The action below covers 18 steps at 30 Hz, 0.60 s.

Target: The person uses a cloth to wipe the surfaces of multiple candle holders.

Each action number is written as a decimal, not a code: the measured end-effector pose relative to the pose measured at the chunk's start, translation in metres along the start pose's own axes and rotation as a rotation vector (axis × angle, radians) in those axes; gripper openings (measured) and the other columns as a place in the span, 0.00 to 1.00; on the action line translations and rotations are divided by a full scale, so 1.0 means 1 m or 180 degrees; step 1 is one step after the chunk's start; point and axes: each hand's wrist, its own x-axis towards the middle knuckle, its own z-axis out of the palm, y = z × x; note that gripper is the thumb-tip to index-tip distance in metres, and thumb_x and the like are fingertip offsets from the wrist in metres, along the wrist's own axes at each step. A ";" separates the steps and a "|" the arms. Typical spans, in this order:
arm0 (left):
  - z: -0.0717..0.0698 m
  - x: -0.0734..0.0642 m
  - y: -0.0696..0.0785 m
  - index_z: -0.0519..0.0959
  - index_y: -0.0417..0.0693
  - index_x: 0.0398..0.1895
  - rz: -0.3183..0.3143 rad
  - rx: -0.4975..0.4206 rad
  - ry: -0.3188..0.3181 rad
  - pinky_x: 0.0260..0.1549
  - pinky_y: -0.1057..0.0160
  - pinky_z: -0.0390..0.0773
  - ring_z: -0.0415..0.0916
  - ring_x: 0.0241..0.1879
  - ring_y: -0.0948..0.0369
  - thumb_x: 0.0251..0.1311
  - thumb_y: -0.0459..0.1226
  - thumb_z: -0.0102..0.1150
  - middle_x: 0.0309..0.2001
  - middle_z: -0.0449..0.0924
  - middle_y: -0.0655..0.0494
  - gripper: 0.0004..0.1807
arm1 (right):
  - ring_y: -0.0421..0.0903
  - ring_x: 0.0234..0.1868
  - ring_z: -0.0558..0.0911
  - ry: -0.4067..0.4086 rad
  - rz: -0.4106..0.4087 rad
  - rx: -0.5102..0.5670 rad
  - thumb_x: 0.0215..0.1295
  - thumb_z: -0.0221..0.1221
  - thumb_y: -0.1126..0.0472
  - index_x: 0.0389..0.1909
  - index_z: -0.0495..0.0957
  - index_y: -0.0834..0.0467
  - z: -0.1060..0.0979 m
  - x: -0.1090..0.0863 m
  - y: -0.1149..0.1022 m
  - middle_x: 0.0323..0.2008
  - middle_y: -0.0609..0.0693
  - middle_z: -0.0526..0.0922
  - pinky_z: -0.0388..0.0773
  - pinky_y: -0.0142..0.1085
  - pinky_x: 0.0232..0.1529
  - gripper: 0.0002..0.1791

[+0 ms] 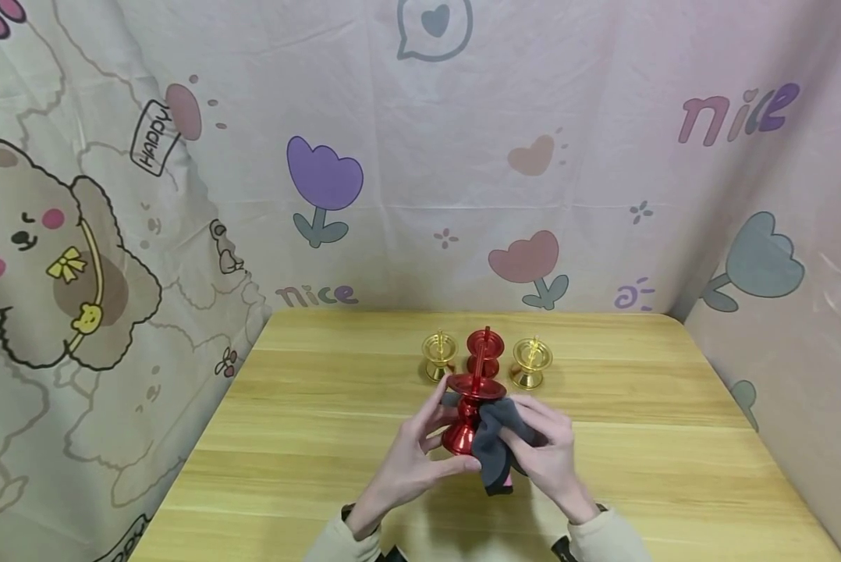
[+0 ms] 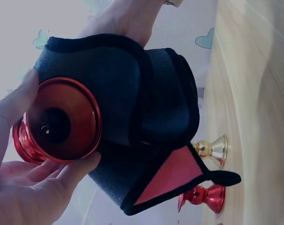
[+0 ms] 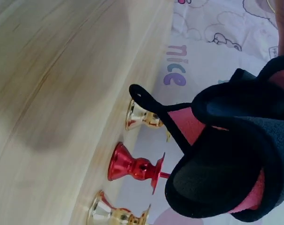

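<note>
Held up over the table is a shiny red candle holder (image 1: 460, 439) with a wide dish and a tall spike. My left hand (image 1: 415, 459) grips it by its lower part, fingers and thumb around the base. In the left wrist view the hollow underside of the base (image 2: 80, 124) faces the camera. My right hand (image 1: 550, 451) pinches a folded dark grey cloth (image 1: 492, 446) against the right side of the stem. The cloth has black edging, a pink reverse (image 2: 172, 176) and a small hanging loop (image 3: 141, 96). Part of the stem is hidden behind it.
Behind the hands, a gold candle holder (image 1: 439, 348), a second red candle holder (image 1: 493, 365) and another gold candle holder (image 1: 530, 356) stand in a row on the wooden table (image 1: 308, 414). A printed curtain (image 1: 420, 148) hangs along the table's back and sides.
</note>
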 end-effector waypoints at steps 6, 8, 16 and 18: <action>0.000 0.001 -0.001 0.47 0.61 0.82 0.0038 -0.0070 0.0026 0.52 0.62 0.84 0.78 0.58 0.60 0.57 0.32 0.72 0.64 0.72 0.39 0.56 | 0.38 0.47 0.86 -0.0028 0.0131 0.0030 0.40 0.62 0.88 0.42 0.85 0.71 0.001 0.000 0.000 0.44 0.54 0.88 0.80 0.23 0.45 0.24; 0.000 0.001 -0.002 0.48 0.59 0.82 0.0066 -0.0088 0.0019 0.54 0.61 0.83 0.79 0.57 0.60 0.58 0.31 0.71 0.60 0.75 0.38 0.54 | 0.37 0.47 0.86 -0.0017 0.0334 0.0061 0.41 0.61 0.89 0.43 0.86 0.70 0.000 0.000 -0.001 0.46 0.50 0.89 0.80 0.23 0.46 0.25; -0.001 0.000 -0.001 0.47 0.49 0.82 0.0054 -0.0035 -0.0043 0.60 0.56 0.80 0.78 0.61 0.44 0.60 0.31 0.68 0.60 0.77 0.35 0.52 | 0.37 0.48 0.86 0.0010 0.0351 0.0009 0.38 0.60 0.90 0.43 0.86 0.70 -0.003 0.000 -0.001 0.48 0.47 0.88 0.80 0.23 0.47 0.27; -0.001 -0.001 -0.001 0.46 0.51 0.82 -0.0024 -0.0012 -0.0034 0.59 0.56 0.81 0.77 0.61 0.45 0.58 0.32 0.71 0.62 0.77 0.36 0.54 | 0.37 0.48 0.86 -0.0001 0.0170 -0.0028 0.38 0.62 0.88 0.43 0.85 0.71 -0.002 0.000 0.000 0.47 0.51 0.88 0.80 0.24 0.48 0.26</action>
